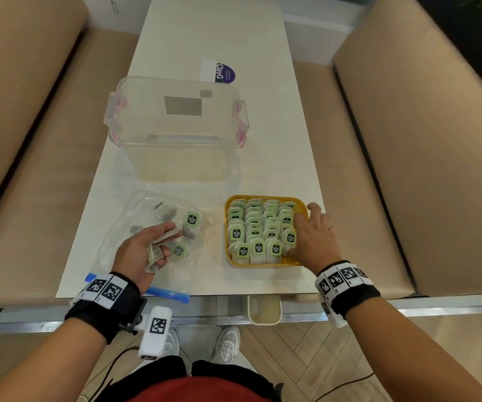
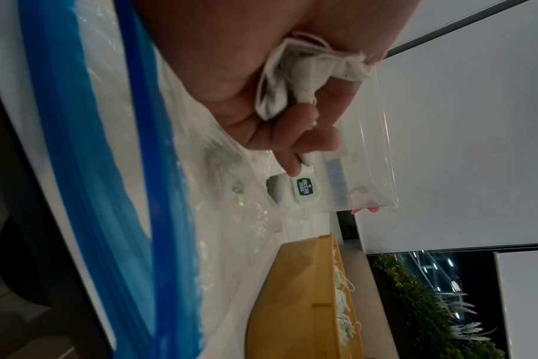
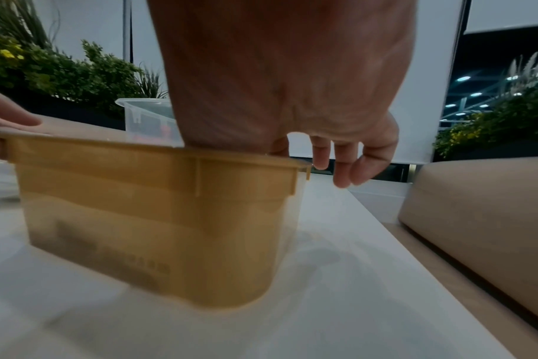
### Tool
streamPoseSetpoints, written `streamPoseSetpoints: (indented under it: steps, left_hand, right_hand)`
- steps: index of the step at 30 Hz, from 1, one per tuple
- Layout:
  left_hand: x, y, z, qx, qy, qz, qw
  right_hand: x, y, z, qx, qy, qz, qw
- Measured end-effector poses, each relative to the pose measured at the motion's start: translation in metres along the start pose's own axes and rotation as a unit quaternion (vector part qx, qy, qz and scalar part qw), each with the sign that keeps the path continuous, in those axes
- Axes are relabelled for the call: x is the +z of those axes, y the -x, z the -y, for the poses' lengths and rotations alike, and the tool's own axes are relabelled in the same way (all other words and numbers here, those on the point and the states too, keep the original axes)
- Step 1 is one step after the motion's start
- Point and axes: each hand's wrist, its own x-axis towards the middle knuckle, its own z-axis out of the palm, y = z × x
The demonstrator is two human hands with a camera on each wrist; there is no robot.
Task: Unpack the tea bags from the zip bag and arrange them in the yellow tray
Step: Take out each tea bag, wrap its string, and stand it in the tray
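Head view: yellow plastic tray [image 1: 229, 258] at the white table's [image 1: 213, 39] near right corner, packed with green-tagged tea bags [image 1: 258, 248], print blurred. A far sticker [image 1: 224, 73] reads "ClayG". Right hand [image 1: 313, 240] flat on the bags.
Left wrist: left hand [image 2: 261, 97] clutches crumpled tea bags [image 2: 295, 80] over the clear blue-zip bag [image 2: 157, 194].
Right wrist: fingers hidden behind the tray rim.

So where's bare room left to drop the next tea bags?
The yellow tray is packed in rows; only a thin bare strip shows along its right wall, under the right hand. Bare table lies between tray and clear container. The zip bag crowds the left.
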Motion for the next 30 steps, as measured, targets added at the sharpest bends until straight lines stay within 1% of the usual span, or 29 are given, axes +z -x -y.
streamPoseSetpoints:
  steps: [6,13,17,20,22,24,25,27,28,30]
  left_hand:
    - [0.001,0.001,-0.001,0.003,-0.004,0.000,1.000]
    - [0.003,0.004,-0.002,-0.005,-0.005,-0.001,1.000]
    - [0.004,0.007,-0.004,-0.013,0.000,0.028,1.000]
    - [0.005,0.010,-0.006,-0.004,-0.015,0.058,0.998]
    - [0.006,0.010,-0.005,0.007,-0.036,0.067,0.997]
    - [0.005,0.009,-0.003,0.016,-0.044,0.065,0.997]
    - [0.004,0.008,-0.002,0.018,-0.046,0.058,0.997]
    - [0.001,0.005,0.001,0.023,-0.047,0.039,0.998]
    - [-0.001,0.005,0.003,0.026,-0.048,0.031,0.998]
    - [-0.005,0.005,0.007,0.035,-0.048,0.016,0.998]
  right_hand:
    - [0.001,-0.004,0.000,-0.001,-0.047,0.008,0.999]
    - [0.006,-0.008,0.000,0.006,-0.036,-0.014,0.999]
    - [0.000,-0.004,-0.004,0.009,-0.062,-0.020,0.998]
    - [-0.015,-0.002,0.001,0.007,-0.109,-0.070,0.992]
    - [-0.026,-0.003,0.016,-0.028,-0.159,-0.117,0.980]
    - [-0.037,-0.006,0.045,-0.096,-0.210,-0.144,0.962]
    - [-0.043,-0.007,0.064,-0.130,-0.234,-0.134,0.954]
    - [-0.051,-0.009,0.105,-0.180,-0.257,-0.091,0.945]
    - [-0.051,-0.012,0.125,-0.198,-0.249,-0.072,0.945]
    - [-0.048,-0.016,0.160,-0.214,-0.199,-0.042,0.955]
